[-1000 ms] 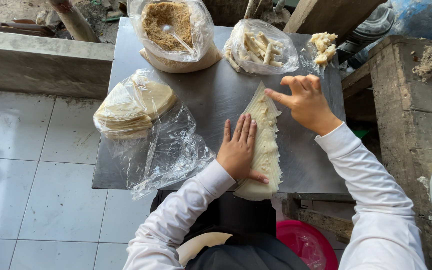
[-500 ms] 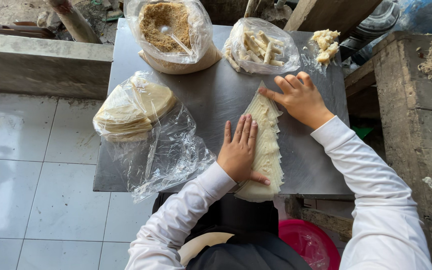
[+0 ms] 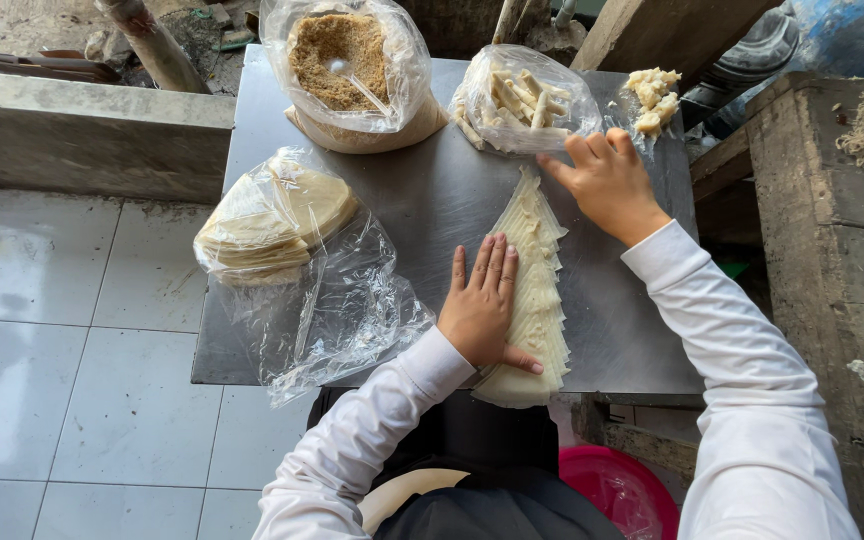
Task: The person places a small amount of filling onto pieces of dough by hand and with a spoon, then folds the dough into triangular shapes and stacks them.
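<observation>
Thin wrappers lie fanned in a row on a steel table; the left hand presses flat on them, fingers spread, while the right hand, loosely open, touches the far end.

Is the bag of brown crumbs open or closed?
Open. The bag of brown crumbs has its top spread wide, with a spoon lying inside.
</observation>
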